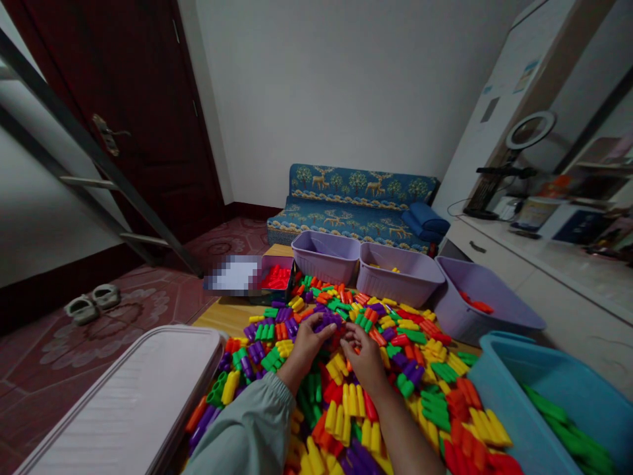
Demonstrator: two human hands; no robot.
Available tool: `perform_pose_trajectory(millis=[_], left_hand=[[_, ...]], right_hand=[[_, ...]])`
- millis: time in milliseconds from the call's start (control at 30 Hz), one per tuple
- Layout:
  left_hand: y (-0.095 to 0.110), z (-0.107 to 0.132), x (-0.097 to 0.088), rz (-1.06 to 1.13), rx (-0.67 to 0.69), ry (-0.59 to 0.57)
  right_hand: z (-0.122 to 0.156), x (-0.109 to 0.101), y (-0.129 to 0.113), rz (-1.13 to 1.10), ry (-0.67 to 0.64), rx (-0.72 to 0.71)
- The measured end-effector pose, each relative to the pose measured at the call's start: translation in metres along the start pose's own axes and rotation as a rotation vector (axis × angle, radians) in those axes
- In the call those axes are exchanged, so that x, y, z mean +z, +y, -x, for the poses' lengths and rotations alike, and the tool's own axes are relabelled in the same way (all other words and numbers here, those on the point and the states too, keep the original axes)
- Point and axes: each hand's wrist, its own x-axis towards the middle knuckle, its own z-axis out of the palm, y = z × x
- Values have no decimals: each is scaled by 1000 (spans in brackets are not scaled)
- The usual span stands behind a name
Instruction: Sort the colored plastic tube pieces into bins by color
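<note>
My left hand is closed around a purple plastic building piece, thumb on the near side and fingers behind it. Just to its right, my right hand has its fingers curled and pinched beside the purple piece; whatever is between those fingertips is too small to make out. Beneath both hands spreads a thick layer of bullet-shaped plastic pieces in yellow, red, orange, green and purple, many joined in short rows.
Several lilac bins line the table's far side, some holding a few pieces. A blue bin with green pieces stands at right. An open box holds red pieces. A pale lid lies at left. Behind is a patterned sofa.
</note>
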Motion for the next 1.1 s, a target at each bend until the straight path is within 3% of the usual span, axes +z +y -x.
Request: perform_pose_trajectory(millis=[200, 433, 1100], left_hand=[[2, 0, -3, 53, -88, 61], [0, -2, -9, 213, -113, 7], [6, 1, -9, 269, -110, -25]], right_hand=[[-1, -3, 1, -3, 31, 36], [-1, -1, 3, 55, -10, 53], [-1, -3, -2, 123, -31, 38]])
